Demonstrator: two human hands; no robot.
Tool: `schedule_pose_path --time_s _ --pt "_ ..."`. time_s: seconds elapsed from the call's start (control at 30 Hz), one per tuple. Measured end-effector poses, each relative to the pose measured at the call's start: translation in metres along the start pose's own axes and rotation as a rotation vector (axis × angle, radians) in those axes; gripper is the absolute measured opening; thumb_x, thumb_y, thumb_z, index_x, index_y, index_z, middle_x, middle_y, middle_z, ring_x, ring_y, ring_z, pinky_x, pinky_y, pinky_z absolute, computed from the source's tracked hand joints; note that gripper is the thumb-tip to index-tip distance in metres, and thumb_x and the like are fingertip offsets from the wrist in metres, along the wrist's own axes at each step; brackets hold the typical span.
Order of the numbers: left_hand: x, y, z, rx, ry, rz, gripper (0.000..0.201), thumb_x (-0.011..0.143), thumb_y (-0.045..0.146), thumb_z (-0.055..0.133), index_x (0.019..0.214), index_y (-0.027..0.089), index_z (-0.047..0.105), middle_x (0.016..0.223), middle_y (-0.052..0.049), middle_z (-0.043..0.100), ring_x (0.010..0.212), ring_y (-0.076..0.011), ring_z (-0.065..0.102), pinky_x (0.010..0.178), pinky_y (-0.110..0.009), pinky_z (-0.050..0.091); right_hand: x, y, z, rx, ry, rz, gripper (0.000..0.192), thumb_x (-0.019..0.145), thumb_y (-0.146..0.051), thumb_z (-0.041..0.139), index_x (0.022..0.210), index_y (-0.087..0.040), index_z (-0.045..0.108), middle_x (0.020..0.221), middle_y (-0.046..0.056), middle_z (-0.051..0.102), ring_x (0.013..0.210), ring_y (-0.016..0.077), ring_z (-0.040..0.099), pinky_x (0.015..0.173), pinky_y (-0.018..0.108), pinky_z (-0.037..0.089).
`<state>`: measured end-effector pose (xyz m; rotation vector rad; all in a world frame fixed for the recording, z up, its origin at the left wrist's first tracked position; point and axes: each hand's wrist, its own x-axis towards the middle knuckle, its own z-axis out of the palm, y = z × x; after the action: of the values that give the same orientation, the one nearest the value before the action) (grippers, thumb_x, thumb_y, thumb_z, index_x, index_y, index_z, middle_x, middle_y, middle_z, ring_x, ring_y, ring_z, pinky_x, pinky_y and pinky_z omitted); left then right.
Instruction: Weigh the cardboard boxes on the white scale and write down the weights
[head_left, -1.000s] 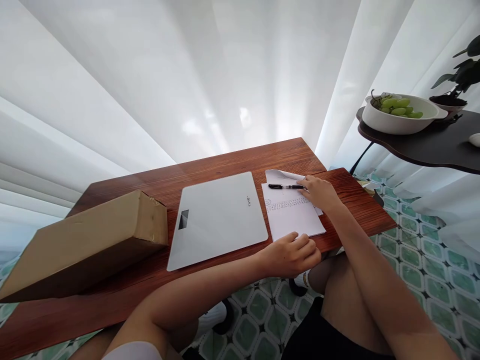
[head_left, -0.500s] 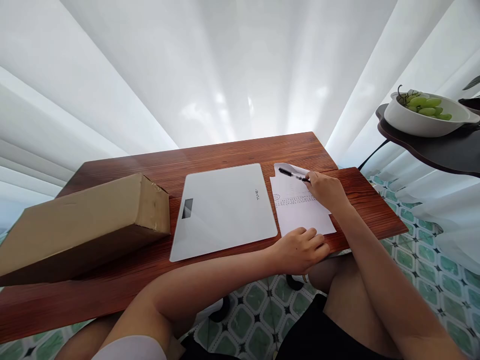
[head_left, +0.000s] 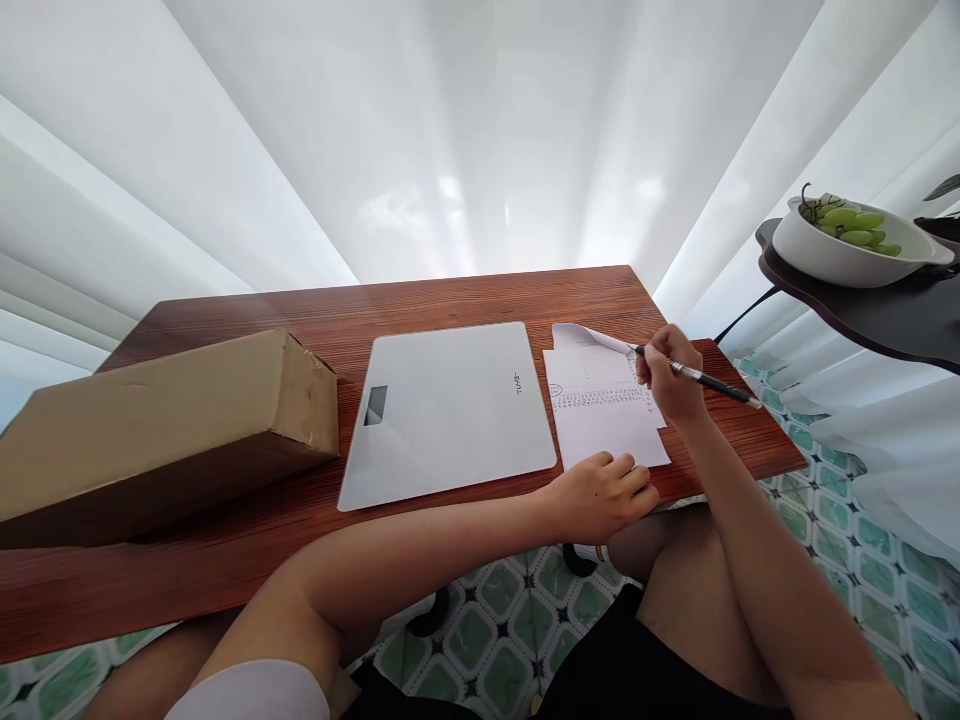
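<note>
Paper (head_left: 600, 425): one printed sheet, perhaps two, lies right of one scale (head_left: 448, 410). Right hand (head_left: 670, 378) pinches one pen (head_left: 701, 377) over it; left hand (head_left: 604, 494), fingers together, presses its near edge. One box (head_left: 161, 430) sits left.

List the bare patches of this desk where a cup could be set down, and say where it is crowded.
Bare wood on the wooden table runs along the far edge, behind the cardboard box and white scale. Another strip lies in front of the box. It is crowded at the paper sheet, with the left hand and the right hand holding the pen.
</note>
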<state>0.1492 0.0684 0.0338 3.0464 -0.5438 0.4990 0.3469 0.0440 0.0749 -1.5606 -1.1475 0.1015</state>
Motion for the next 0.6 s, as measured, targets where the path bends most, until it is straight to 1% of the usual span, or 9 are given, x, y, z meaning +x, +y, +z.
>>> schedule_pose_path --time_s 0.07,0.13,0.17,0.23,0.3,0.37,0.47,0.6 --pt "0.0 0.0 0.001 -0.001 0.009 -0.004 0.011 0.091 0.013 0.047 0.098 0.015 0.056 0.096 -0.009 0.058 0.082 -0.0211 0.051 0.065 -0.034 0.038 0.002 -0.001 -0.002 0.233 -0.013 0.075 0.007 0.087 -0.021 0.046 0.089 -0.027 0.043 0.056 -0.007 0.054 0.046 0.0141 0.048 0.043 0.026 0.036" --pt "0.0 0.0 0.001 0.002 0.019 -0.003 0.012 0.091 0.014 0.047 0.099 0.014 0.056 0.096 -0.009 0.058 0.082 -0.0212 0.051 0.064 -0.034 0.037 0.001 -0.002 0.001 0.335 -0.02 0.119 0.006 0.089 -0.025 0.048 0.094 -0.026 0.05 0.059 -0.005 0.06 0.047 0.0145 0.054 0.042 0.025 0.039" --pt "0.0 0.001 0.001 0.007 0.026 0.0 0.012 0.092 0.014 0.047 0.099 0.014 0.056 0.096 -0.009 0.058 0.082 -0.0211 0.051 0.064 -0.033 0.037 -0.001 -0.003 0.006 0.342 -0.04 0.137 0.005 0.09 -0.028 0.05 0.091 -0.025 0.054 0.06 -0.003 0.063 0.049 0.0146 0.056 0.042 0.025 0.042" --pt "0.0 0.001 0.001 0.023 0.049 0.012 0.011 0.093 0.014 0.046 0.097 0.015 0.056 0.093 -0.008 0.057 0.08 -0.0207 0.051 0.063 -0.033 0.036 -0.006 -0.006 0.017 0.305 -0.124 0.165 0.018 0.091 -0.036 0.057 0.079 -0.023 0.056 0.06 -0.001 0.064 0.048 0.0143 0.058 0.044 0.026 0.045" --pt "0.0 0.002 0.001 0.044 0.08 0.031 0.011 0.094 0.013 0.045 0.094 0.015 0.056 0.089 -0.007 0.056 0.078 -0.02 0.05 0.06 -0.033 0.034 -0.014 -0.009 0.031 0.205 -0.231 0.181 0.028 0.09 -0.041 0.063 0.071 -0.023 0.054 0.054 -0.002 0.061 0.045 0.0132 0.056 0.044 0.025 0.045" --pt "0.0 0.003 0.001 0.065 0.117 0.048 0.012 0.094 0.012 0.044 0.091 0.016 0.055 0.086 -0.006 0.055 0.076 -0.019 0.05 0.057 -0.033 0.031 -0.021 -0.011 0.043 0.08 -0.312 0.172 0.033 0.09 -0.043 0.064 0.066 -0.023 0.052 0.049 -0.004 0.057 0.042 0.0123 0.054 0.045 0.025 0.043" --pt "-0.001 0.004 0.002 0.097 0.193 0.044 0.012 0.094 0.011 0.045 0.089 0.015 0.056 0.083 -0.004 0.054 0.073 -0.0176 0.048 0.053 -0.032 0.026 -0.031 -0.013 0.055 -0.032 -0.372 0.134 0.032 0.09 -0.041 0.062 0.065 -0.023 0.053 0.046 -0.006 0.054 0.04 0.0122 0.053 0.046 0.026 0.042" --pt "-0.001 0.005 0.003 0.116 0.26 0.025 0.01 0.093 0.012 0.049 0.087 0.015 0.056 0.079 -0.003 0.052 0.071 -0.0171 0.047 0.05 -0.032 0.024 -0.038 -0.012 0.062 -0.047 -0.398 0.084 0.028 0.087 -0.036 0.062 0.065 -0.024 0.051 0.047 -0.006 0.055 0.042 0.0122 0.053 0.049 0.027 0.042"
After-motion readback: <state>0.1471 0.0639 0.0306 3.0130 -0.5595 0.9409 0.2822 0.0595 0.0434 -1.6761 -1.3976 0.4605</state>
